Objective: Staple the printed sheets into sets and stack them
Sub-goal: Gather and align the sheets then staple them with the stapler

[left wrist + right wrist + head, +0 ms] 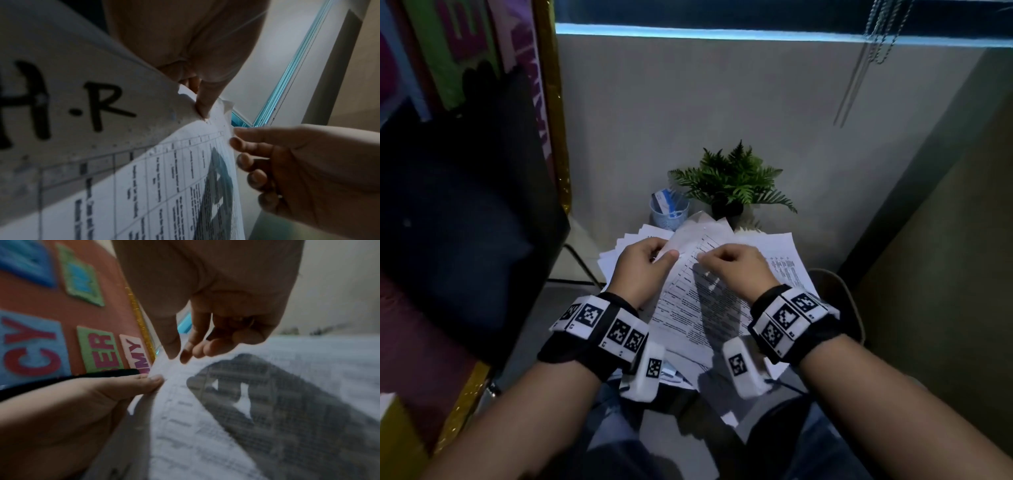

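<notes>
Dim corner, small table (835, 284) strewn with papers: left hand (642, 270) pinches lifted sheets (695, 270) above its centre, right hand (736, 270) pinching their edge; loose grips could let pages slip, misaligning the set

Dim room, cool window glow, wrist views blurred, edges warped

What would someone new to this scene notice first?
Both hands, the left hand and the right hand, pinch the top of a printed sheet held up over a loose pile of papers at centre. Behind the pile stand a green potted fern and a pale pen cup against the grey wall.
</notes>
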